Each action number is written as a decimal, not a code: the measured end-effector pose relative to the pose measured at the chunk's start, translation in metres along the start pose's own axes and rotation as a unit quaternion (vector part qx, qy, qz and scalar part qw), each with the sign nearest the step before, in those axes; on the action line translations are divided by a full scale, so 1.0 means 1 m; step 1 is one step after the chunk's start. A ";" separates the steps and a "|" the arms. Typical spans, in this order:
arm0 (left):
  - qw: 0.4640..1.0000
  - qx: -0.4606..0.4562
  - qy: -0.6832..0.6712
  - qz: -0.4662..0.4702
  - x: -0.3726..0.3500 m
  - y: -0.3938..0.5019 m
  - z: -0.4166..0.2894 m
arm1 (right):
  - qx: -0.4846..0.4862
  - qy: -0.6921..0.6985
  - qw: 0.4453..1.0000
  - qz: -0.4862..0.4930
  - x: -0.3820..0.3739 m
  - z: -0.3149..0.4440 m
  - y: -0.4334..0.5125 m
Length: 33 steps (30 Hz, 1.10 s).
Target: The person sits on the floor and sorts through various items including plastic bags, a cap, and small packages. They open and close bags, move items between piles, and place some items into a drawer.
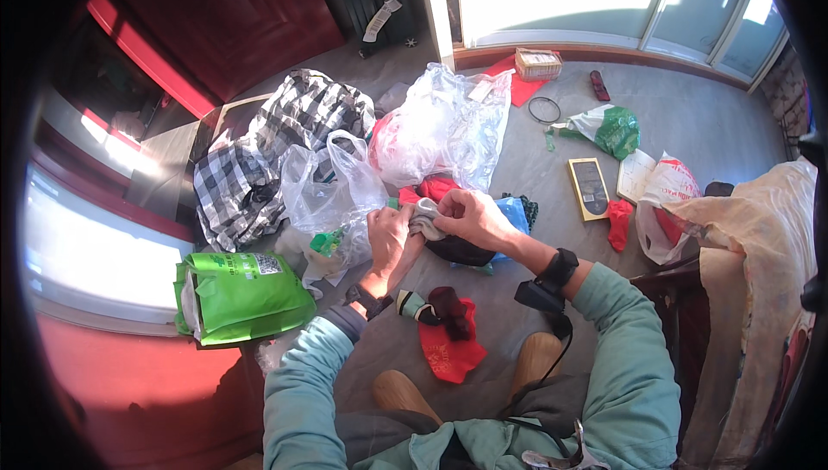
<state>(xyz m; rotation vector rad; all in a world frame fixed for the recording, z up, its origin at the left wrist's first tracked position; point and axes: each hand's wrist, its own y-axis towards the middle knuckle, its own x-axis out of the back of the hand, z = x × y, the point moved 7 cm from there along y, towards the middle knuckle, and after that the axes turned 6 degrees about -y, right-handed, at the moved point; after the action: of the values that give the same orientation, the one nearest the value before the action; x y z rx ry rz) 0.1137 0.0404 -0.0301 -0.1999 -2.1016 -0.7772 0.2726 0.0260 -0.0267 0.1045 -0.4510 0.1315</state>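
Note:
A bunched pale grey cloth (425, 218), possibly a sock, is pinched between my two hands in the middle of the view. My left hand (390, 237) grips its left side. Thumb and fingers of my right hand (477, 218) hold its upper right edge. Behind and under the hands lie a red cloth (432, 187), a black fabric item (460, 252) and a blue plastic packet (512, 214), each partly hidden. Nearer to me on the floor is a red printed packet (446, 357), with a dark red cloth (451, 312) and a striped sock-like item (414, 306) on it.
Clear plastic bags (446, 127) and a black-and-white checked bag (284, 127) spread beyond my hands. A bright green printed bag (249, 295) stands left. To the right lie a yellow-edged box (588, 189), a green-and-white bag (611, 128) and a cloth-draped piece of furniture (757, 231).

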 end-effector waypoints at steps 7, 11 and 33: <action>0.975 0.178 -0.132 0.016 -0.019 -0.004 0.045 | 0.187 -0.047 0.976 0.097 -0.012 0.032 -0.013; 0.896 0.260 -0.358 0.045 -0.037 -0.007 0.062 | 0.319 -0.172 0.927 0.096 -0.027 0.038 -0.022; 0.688 0.311 -0.654 0.047 -0.051 -0.012 0.036 | 0.065 0.037 0.992 -0.100 -0.020 -0.001 -0.015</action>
<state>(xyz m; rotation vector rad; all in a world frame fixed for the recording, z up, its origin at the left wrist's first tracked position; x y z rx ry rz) 0.1158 0.0586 -0.0906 -0.6025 -3.4944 0.4410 0.2577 0.0098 -0.0374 0.2701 -0.3560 -0.0321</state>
